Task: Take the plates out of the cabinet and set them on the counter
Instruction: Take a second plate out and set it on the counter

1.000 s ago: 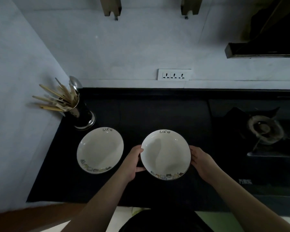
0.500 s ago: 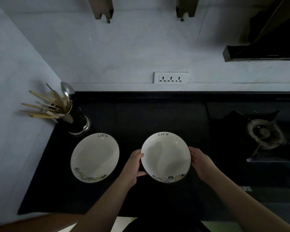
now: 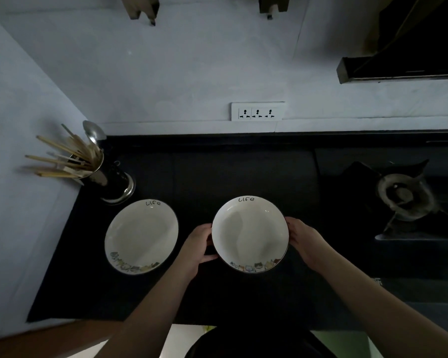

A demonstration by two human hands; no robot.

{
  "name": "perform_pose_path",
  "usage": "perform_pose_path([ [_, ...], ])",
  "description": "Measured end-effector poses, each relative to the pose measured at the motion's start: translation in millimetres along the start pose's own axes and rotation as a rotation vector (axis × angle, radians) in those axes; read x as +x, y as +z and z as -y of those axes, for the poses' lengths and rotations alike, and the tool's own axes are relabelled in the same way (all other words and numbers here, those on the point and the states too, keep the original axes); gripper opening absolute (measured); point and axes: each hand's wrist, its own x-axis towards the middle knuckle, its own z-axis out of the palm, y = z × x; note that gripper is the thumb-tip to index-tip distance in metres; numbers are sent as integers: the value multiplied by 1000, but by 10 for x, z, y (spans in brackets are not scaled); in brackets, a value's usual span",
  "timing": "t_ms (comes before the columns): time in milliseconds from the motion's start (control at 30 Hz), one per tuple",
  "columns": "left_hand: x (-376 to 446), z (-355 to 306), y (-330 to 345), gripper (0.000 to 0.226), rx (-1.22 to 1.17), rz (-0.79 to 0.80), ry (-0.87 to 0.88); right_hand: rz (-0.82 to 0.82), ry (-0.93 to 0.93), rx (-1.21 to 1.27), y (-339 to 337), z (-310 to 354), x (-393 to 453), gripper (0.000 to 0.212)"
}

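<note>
Head view looks down on a dark worktop (image 3: pixel 243 177) that runs along a pale wall. At its far left corner stands a metal utensil holder (image 3: pixel 114 179) stuffed with wooden chopsticks (image 3: pixel 60 156) and a spoon (image 3: pixel 93 130). Just beside the holder, nearer the front edge, a white plate (image 3: pixel 141 236) lies flat on the worktop, with the word "Life" on its far rim and a band of small pictures on its near rim. To its right, about midway along the worktop, a second plate (image 3: pixel 250 233) of the same pattern sits between both hands. The left hand (image 3: pixel 197 249) grips the plate's left rim, its fingers curled round the edge with the thumb below. The right hand (image 3: pixel 305 244) grips the right rim, fingers curled against it. Whether this plate rests on the worktop or hangs just above it cannot be told. On the wall behind, a white socket strip (image 3: pixel 258 111) sits above the worktop's back edge. Toward the right end lies a gas burner (image 3: pixel 404 195), with a dark range hood (image 3: pixel 398 71) above it.
</note>
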Motion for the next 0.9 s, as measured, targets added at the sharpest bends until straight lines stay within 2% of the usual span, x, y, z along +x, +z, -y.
perform_pose_path([
  [100,-12,-47,-98,43,125,-108,109,-129,25,-17,-33,-30,31,48],
  [167,-55,-85,-179,42,189,-138,201,-186,-8,-21,-70,-47,27,47],
  [267,-174,-89,-239,39,344,-150,347,-137,-105,-129,-139,-94,-19,43],
  [333,-268,-88,-247,39,517,-141,446,-86,-190,-180,-173,-92,-76,40],
  [433,-492,-60,-207,45,927,-203,657,-25,-349,-378,-169,-97,-227,44],
  [500,-666,15,-139,47,1166,-236,829,-45,-474,-570,-108,-100,-365,51],
  [567,-822,114,-73,48,1302,-228,941,-105,-630,-770,-41,-127,-524,56],
  [667,-956,223,-87,52,1422,-257,971,-153,-784,-956,34,-178,-715,60],
  [900,-1162,395,-229,64,1525,-287,963,-172,-779,-1064,148,-436,-1121,63],
])
